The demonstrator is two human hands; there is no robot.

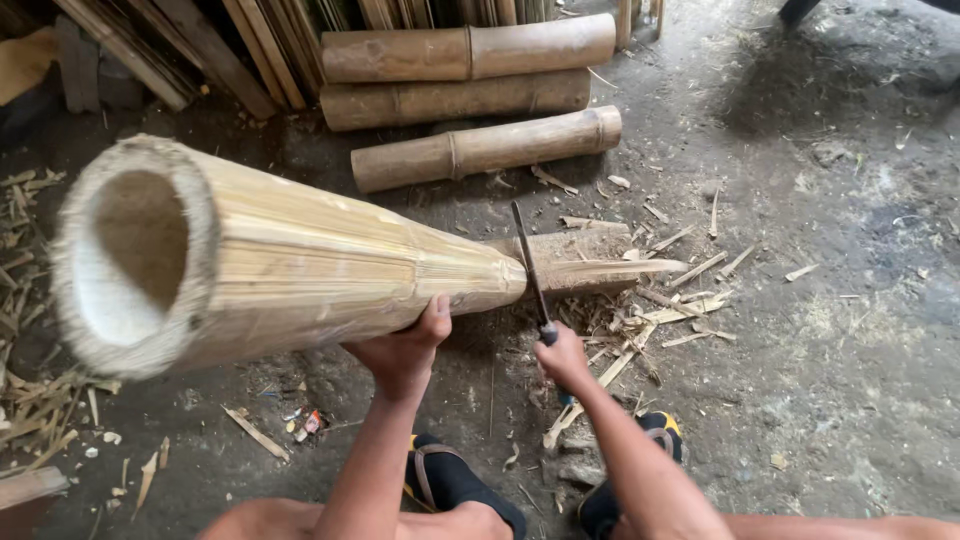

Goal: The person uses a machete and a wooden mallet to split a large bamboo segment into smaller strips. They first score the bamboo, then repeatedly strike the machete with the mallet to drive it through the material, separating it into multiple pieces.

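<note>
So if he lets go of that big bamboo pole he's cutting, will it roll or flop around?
The big bamboo pole looks stiff, not floppy: thick walls show at its open end. Being hollow, it is probably light for its bulk. It is round, so it would likely roll if the left hand let go; only that hand and the wooden block under its far end seem to steady it.

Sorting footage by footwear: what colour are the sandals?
Black sandals with yellow trim, best seen in the head view.

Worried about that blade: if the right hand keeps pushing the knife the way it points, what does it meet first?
The right hand drives the knife into the big bamboo pole; beyond seems to lie the wooden block, though depth is unclear.
</note>
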